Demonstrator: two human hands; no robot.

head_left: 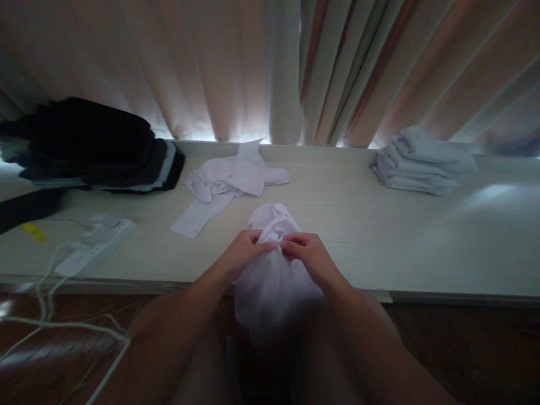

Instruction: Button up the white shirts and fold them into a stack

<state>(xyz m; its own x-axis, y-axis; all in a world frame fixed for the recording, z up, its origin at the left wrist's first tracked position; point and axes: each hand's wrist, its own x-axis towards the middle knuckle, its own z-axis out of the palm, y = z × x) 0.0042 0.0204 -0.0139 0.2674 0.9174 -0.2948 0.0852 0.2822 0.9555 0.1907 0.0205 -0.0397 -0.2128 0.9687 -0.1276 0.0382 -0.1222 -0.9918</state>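
Observation:
A white shirt (274,287) hangs over the front edge of the table, its upper part bunched on the tabletop and its lower part falling between my knees. My left hand (247,252) pinches the cloth between thumb and fingers. Close beside it, my right hand (311,253) is also closed on the shirt, with thumb and index fingertips meeting at a small spot that may be a button, too small to tell. Just beyond lies another white garment (236,174), crumpled, with one strip of cloth stretched toward me.
Dark folded clothes (97,146) are piled at the back left. A folded white stack (422,160) sits at the back right of the pale table (379,242). A white power strip (97,247) with trailing cables (84,325) lies at left. Curtains (211,67) hang behind.

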